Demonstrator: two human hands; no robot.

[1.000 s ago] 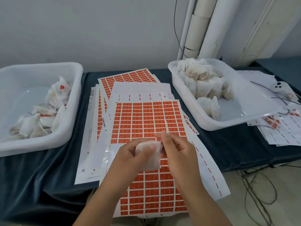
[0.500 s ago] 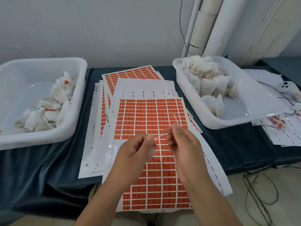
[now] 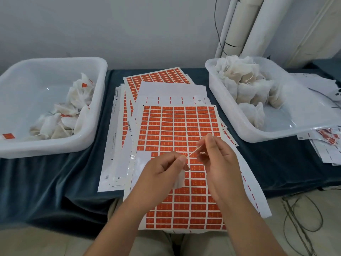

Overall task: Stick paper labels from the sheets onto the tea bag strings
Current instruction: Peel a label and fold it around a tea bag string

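Soft even indoor light, faint shadows, glare in tubs, wide-angle edge bending

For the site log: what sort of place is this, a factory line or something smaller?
Probably a small improvised hand-packing station, not a factory line: a cloth-covered table, a left tub and right tub of tea bags, loose label sheets, bare pipes behind.

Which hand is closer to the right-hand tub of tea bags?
Right. The right hand is in front of the tub, near its left corner; the left hand is further left.
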